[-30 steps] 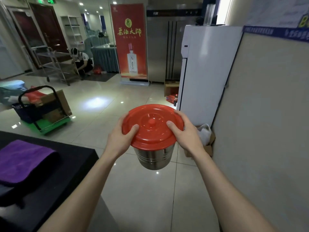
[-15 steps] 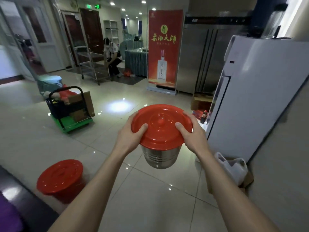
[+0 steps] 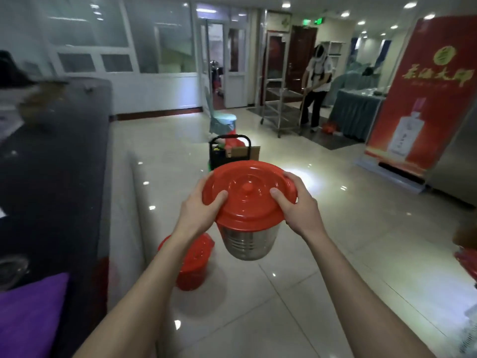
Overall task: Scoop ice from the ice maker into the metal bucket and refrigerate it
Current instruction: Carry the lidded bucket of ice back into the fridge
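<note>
Head view: you carry the metal bucket point(image 3: 249, 241) at chest height above the floor, left hand point(image 3: 200, 210) and right hand point(image 3: 296, 210) clamped on its red lid point(image 3: 247, 195). Filling looks done; refrigerating remains, no fridge visible.

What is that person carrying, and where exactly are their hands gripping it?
A metal bucket with a red lid. The left hand and right hand grip opposite sides at the lid's rim, thumbs pressing on top of the lid.

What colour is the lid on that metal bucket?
Red lid, clearest in the head view.
</note>
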`<state>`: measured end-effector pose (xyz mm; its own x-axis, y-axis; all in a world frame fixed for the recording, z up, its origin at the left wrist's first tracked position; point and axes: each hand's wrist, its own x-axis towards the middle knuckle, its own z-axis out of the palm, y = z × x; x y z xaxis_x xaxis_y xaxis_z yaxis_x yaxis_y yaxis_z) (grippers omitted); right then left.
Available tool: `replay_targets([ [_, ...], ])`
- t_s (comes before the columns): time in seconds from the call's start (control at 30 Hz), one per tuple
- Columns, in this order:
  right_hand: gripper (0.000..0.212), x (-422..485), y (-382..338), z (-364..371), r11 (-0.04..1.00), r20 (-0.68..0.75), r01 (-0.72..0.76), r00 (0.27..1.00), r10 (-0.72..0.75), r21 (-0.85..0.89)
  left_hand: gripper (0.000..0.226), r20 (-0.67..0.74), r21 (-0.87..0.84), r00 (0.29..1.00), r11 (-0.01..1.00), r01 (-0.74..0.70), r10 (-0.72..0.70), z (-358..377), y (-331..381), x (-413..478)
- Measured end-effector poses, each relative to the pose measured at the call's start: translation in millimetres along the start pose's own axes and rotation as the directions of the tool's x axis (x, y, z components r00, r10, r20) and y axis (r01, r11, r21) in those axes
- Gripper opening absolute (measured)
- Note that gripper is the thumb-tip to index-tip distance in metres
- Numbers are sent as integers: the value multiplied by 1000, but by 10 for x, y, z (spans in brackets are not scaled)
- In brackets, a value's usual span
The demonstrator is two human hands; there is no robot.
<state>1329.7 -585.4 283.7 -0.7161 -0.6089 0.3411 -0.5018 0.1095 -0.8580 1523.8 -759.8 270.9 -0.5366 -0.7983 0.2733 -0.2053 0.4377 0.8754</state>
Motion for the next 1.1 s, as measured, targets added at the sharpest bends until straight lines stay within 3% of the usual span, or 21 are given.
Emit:
replay_targets([
  [0.2,54,762,-182,971,987,267,114,953,-140,113,62,-266,70,960,992,107,-85,-646,-282,219],
  [0.47,51,1310,-753,2299,941,448,214,837,-314,261,63,-526,157,837,950,270,-151,-1664,-514,391],
  [0.6,59,1615,-1070,2901,921,478,224,801,-360,318,68,-586,189,798,934,303,-141,-2142,-642,692],
  [0.87,52,2353,-1772,4062,889,549,179,730,-407,421,77,-675,212,724,903,374,-142,-3058,-888,1477],
  [1.1,54,2736,-2155,5092,867,639,188,607,-472,462,88,-776,167,606,870,464,-174,-3623,-1145,1799],
])
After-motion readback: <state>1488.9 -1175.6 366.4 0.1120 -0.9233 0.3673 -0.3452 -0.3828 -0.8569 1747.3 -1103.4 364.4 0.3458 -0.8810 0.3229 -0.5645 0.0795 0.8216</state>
